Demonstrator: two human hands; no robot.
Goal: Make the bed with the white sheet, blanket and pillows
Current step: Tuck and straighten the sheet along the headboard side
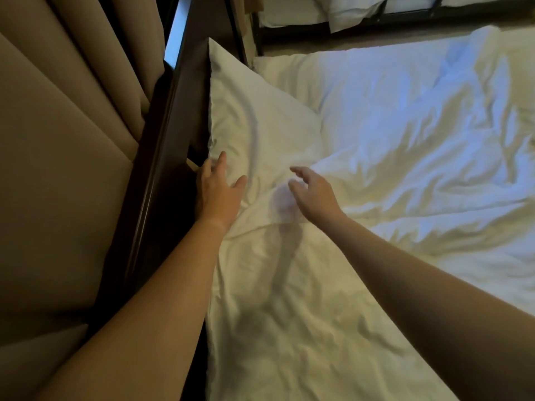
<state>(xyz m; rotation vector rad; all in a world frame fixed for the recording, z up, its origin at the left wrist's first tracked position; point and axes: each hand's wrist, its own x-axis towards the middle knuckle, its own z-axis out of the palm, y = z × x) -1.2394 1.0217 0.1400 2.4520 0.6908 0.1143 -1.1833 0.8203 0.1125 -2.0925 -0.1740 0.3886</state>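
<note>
Now, left hand (pixel 220 192) flat, fingers straight and slightly spread, touching near corner of far pillow (pixel 246 111). Dark wooden headboard (pixel 162 175) tight against hand's left side, beige padded wall panel (pixel 58 183) beyond that. Right hand (pixel 314 195) with fingers loosely bent, gripping nothing, hovering just above spot where two pillows meet, shadow beneath. Near pillow (pixel 289 314) lying under both forearms. Rumpled white blanket (pixel 419 146) spreading right of right hand. Second bed (pixel 356 13) far ahead of both hands.
</note>
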